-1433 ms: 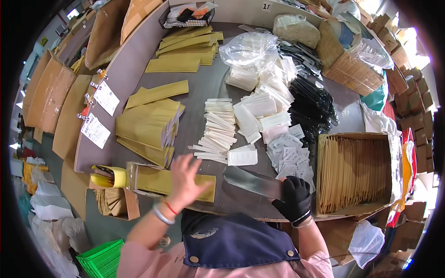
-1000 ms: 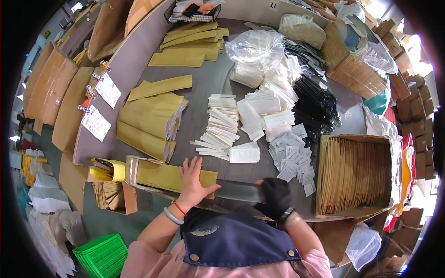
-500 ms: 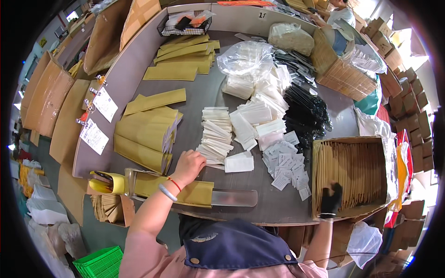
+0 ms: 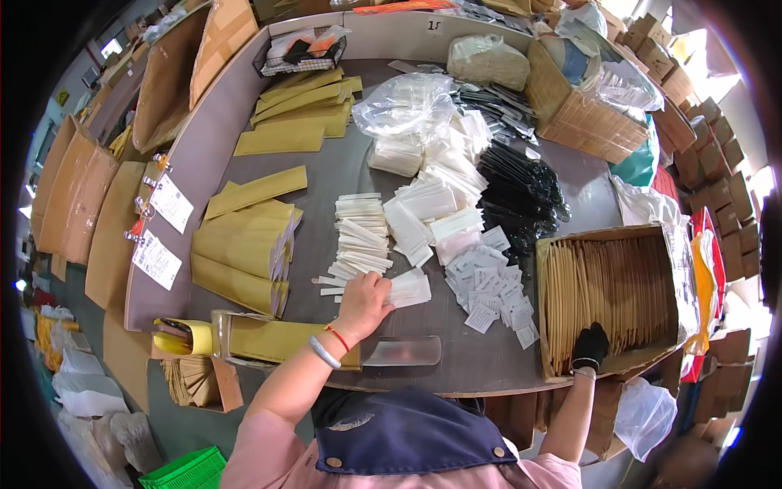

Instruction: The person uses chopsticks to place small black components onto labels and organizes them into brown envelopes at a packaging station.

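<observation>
My left hand (image 4: 365,303) is bent over the near end of a stack of narrow white packets (image 4: 362,236). Its curled fingertips are closed at the left edge of a flat white packet (image 4: 410,287); the thumb side is partly hidden. My right hand (image 4: 590,344), in a black glove, reaches over the near rim of a cardboard box (image 4: 551,375) and lies against upright brown envelopes (image 4: 607,297) packed inside. Its dark fingers blend together, so their grip does not show. Below my left forearm lies a yellow-brown envelope (image 4: 285,341) beside a clear plastic strip (image 4: 403,351).
Yellow-brown envelopes (image 4: 240,253) are fanned out at left. Loose white packets (image 4: 440,191), small printed slips (image 4: 487,285) and black pouches (image 4: 521,191) cover the middle. A wire basket (image 4: 300,53) and an open carton (image 4: 586,122) stand at the back. A yellow holder (image 4: 183,336) sits front left.
My left hand has moved right and slightly down, from the stack's near end to the flat white packet. My gloved right hand has shifted within the box's near side. The whole view has shifted slightly.
</observation>
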### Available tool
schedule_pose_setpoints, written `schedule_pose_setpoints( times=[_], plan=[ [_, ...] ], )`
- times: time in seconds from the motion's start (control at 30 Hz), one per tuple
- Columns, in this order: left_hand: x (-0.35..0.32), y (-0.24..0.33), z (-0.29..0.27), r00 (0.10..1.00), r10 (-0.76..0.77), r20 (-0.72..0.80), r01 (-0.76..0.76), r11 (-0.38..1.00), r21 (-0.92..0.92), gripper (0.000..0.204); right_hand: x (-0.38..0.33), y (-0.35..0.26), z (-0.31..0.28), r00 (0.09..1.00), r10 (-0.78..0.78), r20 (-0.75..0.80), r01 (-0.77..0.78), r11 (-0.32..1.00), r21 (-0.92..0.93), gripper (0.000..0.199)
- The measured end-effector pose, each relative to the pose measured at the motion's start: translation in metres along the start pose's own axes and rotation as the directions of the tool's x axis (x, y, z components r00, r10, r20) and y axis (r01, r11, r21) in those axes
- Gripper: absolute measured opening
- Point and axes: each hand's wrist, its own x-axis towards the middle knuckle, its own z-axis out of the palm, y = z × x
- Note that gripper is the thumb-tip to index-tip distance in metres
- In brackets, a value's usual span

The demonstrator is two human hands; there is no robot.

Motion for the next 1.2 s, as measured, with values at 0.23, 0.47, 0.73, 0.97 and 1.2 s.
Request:
schedule_pose_setpoints(
  times=[0.23, 0.47, 0.73, 0.97, 1.2],
  plan=[
    [0.004, 0.003, -0.001, 0.999, -0.034, 0.012, 0.036, 0.988, -0.147, 0.03, -0.001, 0.002, -0.012, 0.961, 0.102, -0.257, -0.018, 0.95, 0.312, 0.027],
    [0.0, 0.029, -0.04, 0.969, -0.13, 0.209, 0.22, 0.837, -0.501, 0.023, 0.011, -0.002, 0.019, 0.934, 0.046, -0.355, 0.201, 0.752, 0.627, 0.027],
    [-0.035, 0.048, -0.046, 0.97, 0.14, 0.199, -0.118, 0.986, -0.12, 0.038, 0.029, -0.165, -0.006, 0.903, -0.312, -0.297, 0.427, 0.735, 0.526, 0.023],
    [0.017, 0.099, 0.013, 0.959, 0.265, 0.105, -0.194, 0.877, -0.44, 0.042, 0.084, -0.211, 0.004, 0.842, -0.487, -0.23, 0.539, 0.748, 0.388, 0.037],
    [0.052, 0.12, 0.072, 0.955, 0.291, 0.057, -0.278, 0.945, -0.173, 0.038, 0.093, -0.218, 0.01, 0.846, -0.515, -0.139, 0.533, 0.82, 0.209, 0.024]
  ],
)
